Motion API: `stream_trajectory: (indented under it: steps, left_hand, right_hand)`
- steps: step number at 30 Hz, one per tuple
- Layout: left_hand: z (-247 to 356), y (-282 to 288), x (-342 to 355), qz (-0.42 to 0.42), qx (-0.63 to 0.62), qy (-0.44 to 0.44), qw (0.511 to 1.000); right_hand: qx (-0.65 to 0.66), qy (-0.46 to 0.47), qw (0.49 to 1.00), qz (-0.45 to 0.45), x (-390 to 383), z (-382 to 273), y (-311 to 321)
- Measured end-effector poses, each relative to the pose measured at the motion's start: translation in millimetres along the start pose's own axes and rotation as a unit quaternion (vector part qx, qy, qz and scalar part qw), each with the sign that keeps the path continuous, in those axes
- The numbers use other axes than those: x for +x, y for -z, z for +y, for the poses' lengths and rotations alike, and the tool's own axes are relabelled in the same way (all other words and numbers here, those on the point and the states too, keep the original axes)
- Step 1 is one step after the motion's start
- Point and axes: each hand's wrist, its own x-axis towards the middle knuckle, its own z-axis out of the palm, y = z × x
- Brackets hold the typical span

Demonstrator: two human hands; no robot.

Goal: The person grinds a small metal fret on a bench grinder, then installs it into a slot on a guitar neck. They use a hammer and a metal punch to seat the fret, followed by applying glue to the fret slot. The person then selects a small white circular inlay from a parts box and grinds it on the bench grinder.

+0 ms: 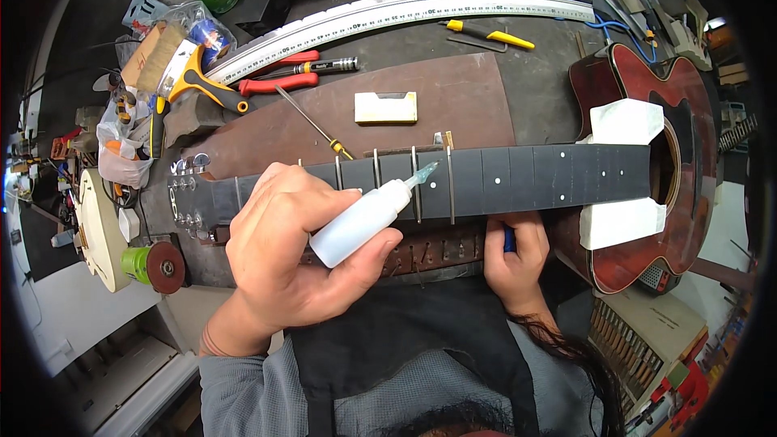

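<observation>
In my left hand (279,247) is a translucent white squeeze bottle (356,231), pinched between thumb and fingers. Its tapered tip (425,171) points right and away from me, over the dark fretboard (526,186) of a guitar neck. Several metal frets (451,184) stand on the left part of the board; toward the right only thin slots show. My right hand (518,263) is at the near edge of the neck, fingers curled around a dark blue object (509,239), mostly hidden. The red guitar body (599,85) lies at the right, white covers (623,224) beside the fretboard end.
Beyond the neck lie a thin screwdriver (314,123), a small white-and-yellow box (385,108), red-handled pliers (279,83) and a yellow-black cutter (490,34). A long metal ruler (405,16) spans the back. An orange-handled brush (198,77) and a green grinder (154,265) are at left.
</observation>
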Motion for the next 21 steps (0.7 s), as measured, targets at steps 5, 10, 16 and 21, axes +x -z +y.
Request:
stream_trajectory:
  steps: [5, 10, 16, 21]
  left_hand:
    - [-1.9, -1.7, 1.0, -0.001, 0.005, -0.013, 1.0]
    - [-1.2, -2.5, 2.6, -0.008, 0.013, -0.014, 1.0]
    - [-2.2, -2.8, 3.5, -0.005, 0.012, -0.016, 1.0]
    - [-1.1, -3.8, 5.2, -0.009, 0.015, -0.017, 1.0]
  right_hand:
    - [-0.001, 0.008, 1.0, 0.004, 2.3, 0.9, -0.8]
    - [-0.005, 0.035, 0.999, 0.022, 5.7, 4.1, -3.6]
    - [-0.011, 0.029, 0.999, 0.017, 5.0, 3.8, -3.1]
    - [-0.01, 0.026, 0.999, 0.015, 4.1, 4.9, -3.1]
